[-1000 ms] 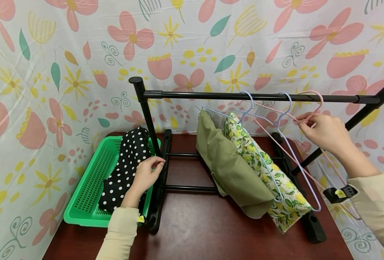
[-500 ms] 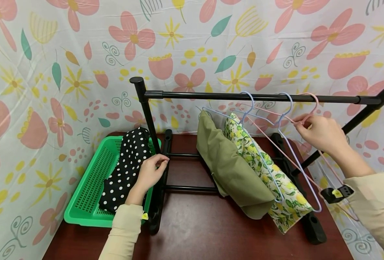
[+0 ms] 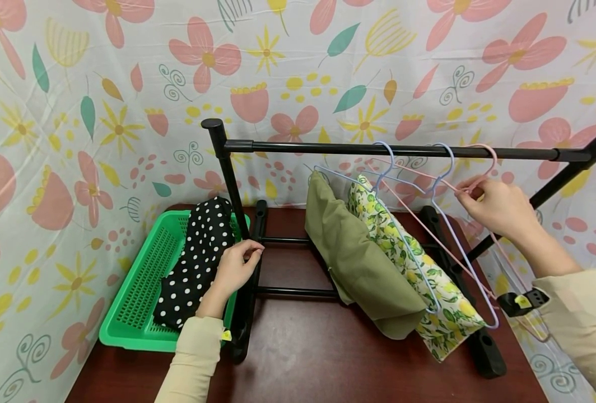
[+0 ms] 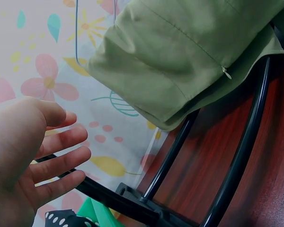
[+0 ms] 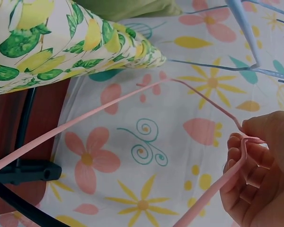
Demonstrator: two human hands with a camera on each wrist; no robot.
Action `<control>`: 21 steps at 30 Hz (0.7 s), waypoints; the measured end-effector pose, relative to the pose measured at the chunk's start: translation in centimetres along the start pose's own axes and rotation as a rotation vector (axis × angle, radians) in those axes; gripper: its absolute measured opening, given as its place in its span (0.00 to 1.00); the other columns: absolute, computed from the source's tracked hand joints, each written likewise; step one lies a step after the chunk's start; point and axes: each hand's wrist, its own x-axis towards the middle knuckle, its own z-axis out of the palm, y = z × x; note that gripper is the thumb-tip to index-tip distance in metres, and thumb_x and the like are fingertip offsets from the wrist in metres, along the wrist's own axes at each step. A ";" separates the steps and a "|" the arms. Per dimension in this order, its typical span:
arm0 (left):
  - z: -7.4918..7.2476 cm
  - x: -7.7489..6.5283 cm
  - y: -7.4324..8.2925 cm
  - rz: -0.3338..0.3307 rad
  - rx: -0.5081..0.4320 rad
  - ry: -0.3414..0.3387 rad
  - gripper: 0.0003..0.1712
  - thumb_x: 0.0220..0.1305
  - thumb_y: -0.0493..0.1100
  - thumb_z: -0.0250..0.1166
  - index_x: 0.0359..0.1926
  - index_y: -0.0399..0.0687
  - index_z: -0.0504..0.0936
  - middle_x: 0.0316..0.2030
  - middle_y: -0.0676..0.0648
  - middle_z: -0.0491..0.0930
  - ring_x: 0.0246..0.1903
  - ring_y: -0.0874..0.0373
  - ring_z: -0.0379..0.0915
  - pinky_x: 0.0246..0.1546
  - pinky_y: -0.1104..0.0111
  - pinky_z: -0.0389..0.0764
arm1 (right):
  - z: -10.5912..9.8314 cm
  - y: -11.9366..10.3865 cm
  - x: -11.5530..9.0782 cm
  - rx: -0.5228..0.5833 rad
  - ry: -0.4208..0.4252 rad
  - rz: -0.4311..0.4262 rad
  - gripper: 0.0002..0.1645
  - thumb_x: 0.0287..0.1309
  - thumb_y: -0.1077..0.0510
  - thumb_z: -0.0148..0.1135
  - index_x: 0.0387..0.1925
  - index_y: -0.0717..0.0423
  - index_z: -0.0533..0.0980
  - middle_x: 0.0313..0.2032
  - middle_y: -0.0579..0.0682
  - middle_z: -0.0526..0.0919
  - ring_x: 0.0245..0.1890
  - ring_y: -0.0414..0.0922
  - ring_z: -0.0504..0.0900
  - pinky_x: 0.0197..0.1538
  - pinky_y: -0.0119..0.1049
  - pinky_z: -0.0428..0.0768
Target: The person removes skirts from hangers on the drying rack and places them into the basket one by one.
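Observation:
My right hand [image 3: 502,207] pinches a pink hanger [image 3: 490,159] at the neck below its hook, and the hook lies over the black rack's top bar. In the right wrist view the pink hanger [image 5: 210,191] runs between thumb and curled fingers. My left hand [image 3: 234,266] holds nothing, its fingers loosely bent, near the rack's left post and over the basket's edge. In the left wrist view the fingers of the left hand [image 4: 47,146] are spread apart. An olive pillow cover [image 3: 358,263] and a lemon-print pillow cover [image 3: 429,274] hang from blue hangers left of the right hand.
A green basket [image 3: 126,302] at the left holds a black polka-dot cloth [image 3: 194,268]. The black clothes rack [image 3: 303,148] stands on a dark red table [image 3: 298,347], its feet and lower bars behind and below the hands. A floral curtain [image 3: 288,67] hangs close behind.
My right hand and the pink hanger have shifted slightly left along the bar. My left hand has moved slightly right and up. The hung covers and the basket have not moved.

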 end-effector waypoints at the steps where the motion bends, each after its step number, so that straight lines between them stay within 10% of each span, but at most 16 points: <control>1: 0.0 0.0 0.0 -0.003 -0.002 -0.001 0.06 0.63 0.40 0.58 0.36 0.52 0.82 0.32 0.52 0.81 0.33 0.62 0.77 0.37 0.67 0.80 | 0.0 0.0 0.0 0.002 -0.003 0.004 0.20 0.63 0.49 0.48 0.40 0.61 0.78 0.26 0.60 0.82 0.10 0.44 0.66 0.14 0.37 0.60; 21: -0.3 0.3 0.2 0.025 -0.008 -0.001 0.06 0.63 0.40 0.59 0.37 0.52 0.82 0.32 0.53 0.80 0.32 0.62 0.77 0.37 0.67 0.80 | -1.6 -1.0 -1.4 -0.038 0.167 0.002 0.17 0.61 0.50 0.52 0.33 0.62 0.75 0.27 0.62 0.81 0.17 0.54 0.74 0.17 0.42 0.65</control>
